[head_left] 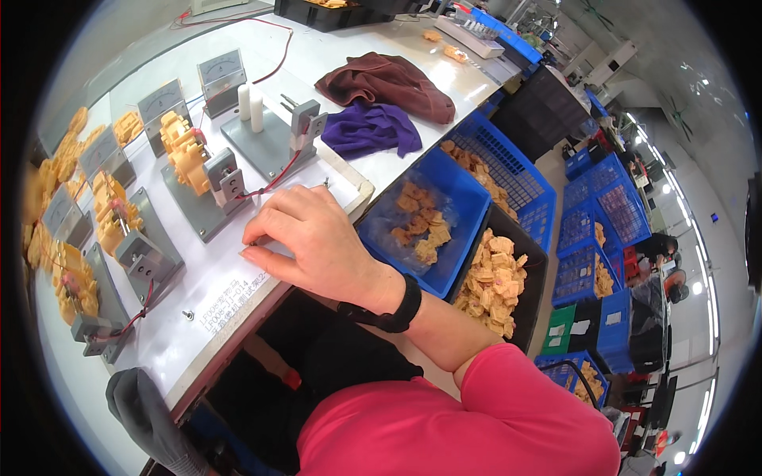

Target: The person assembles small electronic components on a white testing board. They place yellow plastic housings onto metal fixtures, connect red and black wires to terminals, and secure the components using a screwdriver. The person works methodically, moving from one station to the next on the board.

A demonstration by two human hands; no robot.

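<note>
Bench (182,289): white-topped, spreading from 8 round to 1 o'clock of my right hand (305,238).
Blue bin (444,178): at 3 o'clock, beside the bench, with yellowish pieces inside.
Maroon cloth (389,83): at 1 o'clock, touching a purple cloth (369,127).
Fixture (186,208): grey, at 10 o'clock, its clamp end nearest my fingers.
Right hand: over the bench, fingers loosely curled, thumb and index close; I see nothing between them and cannot tell whether the tips press together.
Left hand: I cannot make it out for certain, nor tell its grip.
Yellow part (186,155): on that fixture, at 10 o'clock, apart from my fingers; long axis slants 11 to 5; my right hand is near it.
Lettering (234,305): at 7 to 8 o'clock, black lines of letters, digits and characters printed near the bench edge; I make out no brand.
</note>
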